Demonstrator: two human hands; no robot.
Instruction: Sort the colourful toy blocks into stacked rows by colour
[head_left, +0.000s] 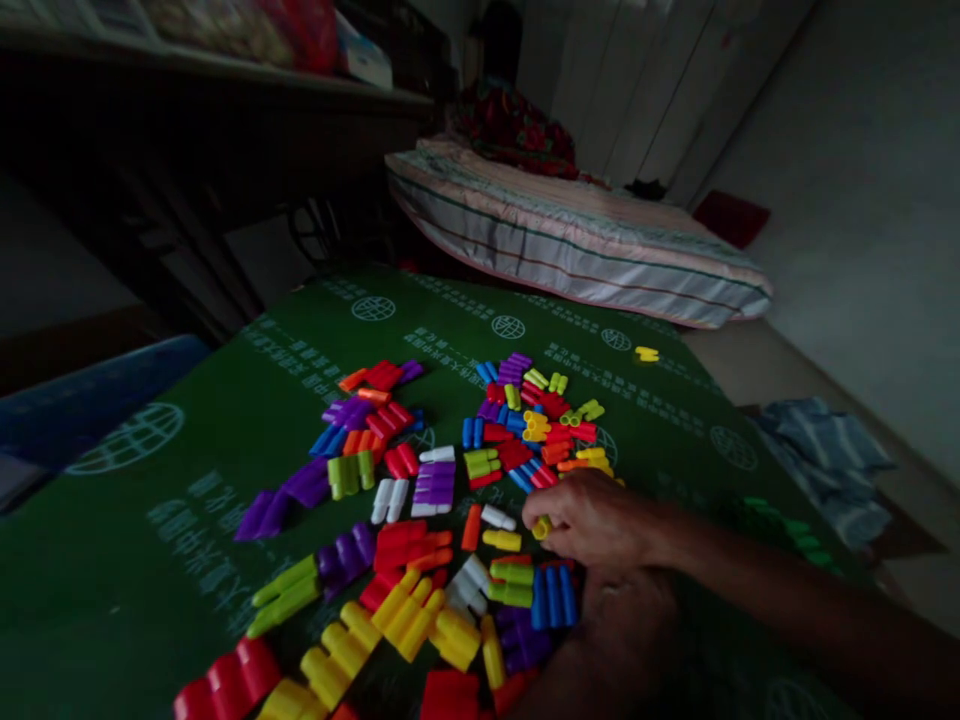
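My right hand [596, 515] reaches in from the lower right. Its thumb and forefinger are pinched round a yellow building block [541, 527] with a hollow round end. Close to the fingertips lie a single yellow block [502, 540], a white block [498, 517] and an orange block [471, 527]. Below the hand are a blue block [554, 597] of joined tubes and a lime green block [511, 581]. A purple block [433, 488] lies farther left. My left hand does not show.
Loose coloured blocks cover the middle of a green printed board [225, 440], with a row of yellow blocks [341, 652] at the front. One yellow block [646, 354] lies apart at the far right. Behind is a bed [585, 235]; a dark table [225, 80] stands left. Crumpled cloth [825, 460] lies right.
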